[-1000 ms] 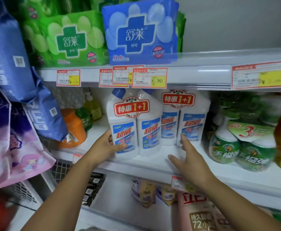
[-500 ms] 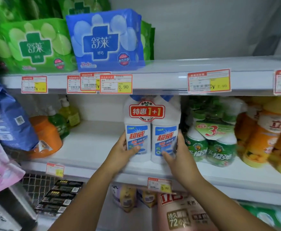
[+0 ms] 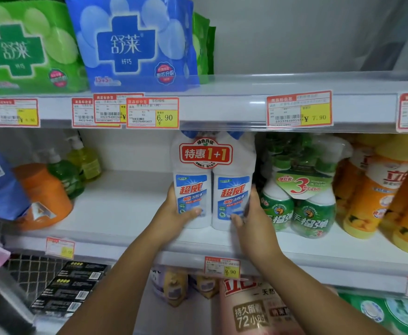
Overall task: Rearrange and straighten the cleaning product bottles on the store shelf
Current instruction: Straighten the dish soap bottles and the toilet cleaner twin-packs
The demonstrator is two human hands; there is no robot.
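On the middle shelf (image 3: 125,213), the left hand (image 3: 174,213) and right hand (image 3: 251,221) clasp the white twin-pack (image 3: 212,189) from both sides; next, judged: square it beside the green spray bottles (image 3: 294,209).

The twin pack (image 3: 214,189) is two white bottles with blue caps and blue labels, bound at the necks by a red "1+1" banner. It stands upright near the front of the middle shelf (image 3: 125,209), labels facing out. The left hand (image 3: 174,213) and right hand (image 3: 253,218) grip its sides, thumbs on the labels. Green spray bottles (image 3: 297,213) stand just beside it, with orange bottles (image 3: 372,189) beyond them.
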